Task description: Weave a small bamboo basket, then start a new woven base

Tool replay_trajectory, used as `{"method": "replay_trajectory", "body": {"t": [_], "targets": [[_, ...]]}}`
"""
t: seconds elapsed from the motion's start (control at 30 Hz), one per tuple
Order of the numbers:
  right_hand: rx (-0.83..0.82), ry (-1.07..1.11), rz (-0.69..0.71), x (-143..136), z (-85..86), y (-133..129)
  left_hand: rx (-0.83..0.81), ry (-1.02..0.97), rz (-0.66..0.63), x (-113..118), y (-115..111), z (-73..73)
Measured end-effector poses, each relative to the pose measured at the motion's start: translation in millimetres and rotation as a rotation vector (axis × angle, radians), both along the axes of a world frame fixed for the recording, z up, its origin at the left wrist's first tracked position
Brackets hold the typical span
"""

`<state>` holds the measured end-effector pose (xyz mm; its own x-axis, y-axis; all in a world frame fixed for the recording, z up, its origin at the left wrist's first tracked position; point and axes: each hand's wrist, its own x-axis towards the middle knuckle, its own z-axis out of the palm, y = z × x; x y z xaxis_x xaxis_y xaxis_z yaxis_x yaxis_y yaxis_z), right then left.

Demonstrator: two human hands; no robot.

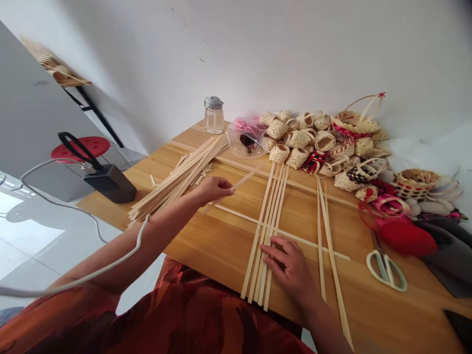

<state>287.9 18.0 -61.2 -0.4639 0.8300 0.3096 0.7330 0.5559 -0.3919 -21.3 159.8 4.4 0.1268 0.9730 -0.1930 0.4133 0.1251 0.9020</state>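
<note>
Several pale flat strips (pixel 260 246) lie side by side on the wooden table, running from near its front edge towards the back. One cross strip (pixel 306 237) runs sideways through them. My right hand (pixel 287 263) rests on the lengthwise strips just in front of the crossing, fingers spread. Above the table, my left hand (pixel 215 191) pinches a thin strip (pixel 244 180), which is blurred at its far end. Left of the crossing, a pile of loose strips (pixel 180 174) lies beyond my left forearm. Two more strips (pixel 328 236) lie apart on the right.
Small woven baskets (pixel 298 139) are heaped along the wall, beside a clear plastic bag (pixel 245 140). A lidded bottle (pixel 214 118) stands at the back. Scissors (pixel 386 268) and a red item (pixel 405 236) lie right. A cable (pixel 110 265) crosses my left forearm; a black box (pixel 110 183) stands left.
</note>
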Motion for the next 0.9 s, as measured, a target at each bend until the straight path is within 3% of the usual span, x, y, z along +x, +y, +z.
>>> {"method": "replay_trajectory", "body": {"t": [0.17,0.33,0.63,0.9], "targets": [[-0.011,0.001,-0.014,-2.4,4.3,-0.8,-0.239,-0.242,-0.173,51.1,-35.1,-12.9],[-0.012,-0.003,-0.011,-2.3,4.9,-0.4,-0.403,-0.327,-0.206,65.8,-63.1,-24.9],[0.0,0.021,-0.011,-2.3,1.7,0.4,-0.326,-0.242,-0.203,64.5,-103.0,-36.3],[0.029,0.026,-0.008,-2.6,-2.7,0.3,-0.203,-0.214,-0.197,68.7,-114.7,-49.4]]}}
